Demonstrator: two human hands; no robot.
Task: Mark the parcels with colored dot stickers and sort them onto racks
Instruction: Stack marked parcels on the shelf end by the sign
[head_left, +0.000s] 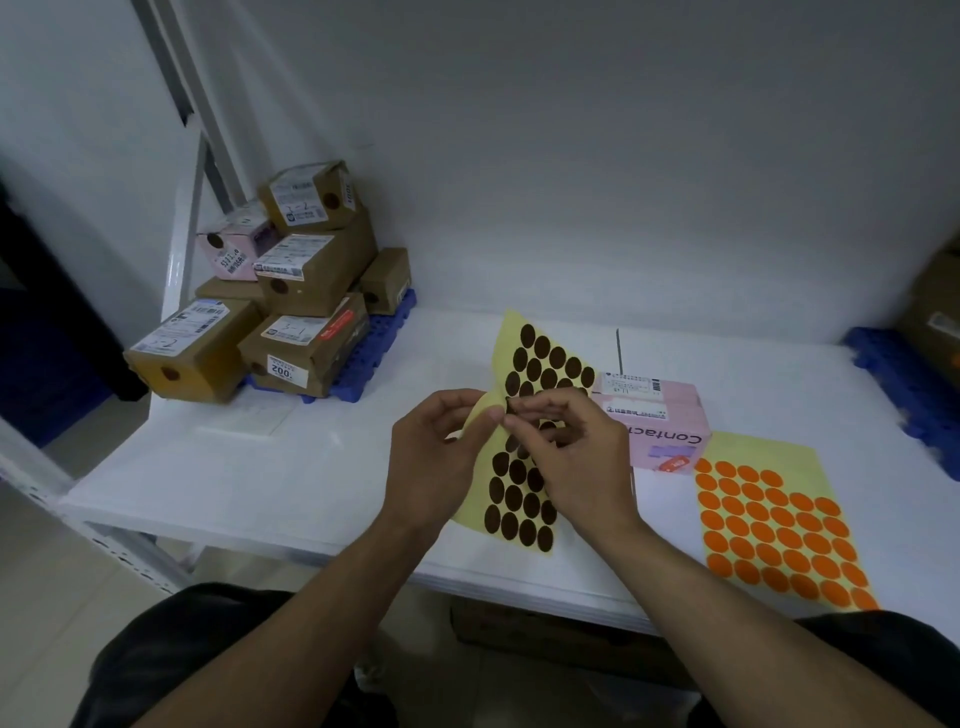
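- The left hand (441, 457) holds the brown sheet (519, 499) above the table (260, 467), thumb and curled fingers pinching its left edge so that it bends.
- The right hand (576, 462) has thumb and forefinger closed on a dot (509, 405) at the bend; its other fingers curl loosely.
- A pink box (665, 421) lies at 2 o'clock from the hands, just behind the right one.
- An orange sheet (774, 530) lies flat at 4 o'clock.
- Brown-dotted parcels (291, 291) are stacked on a pallet (374, 353) at 10 o'clock.
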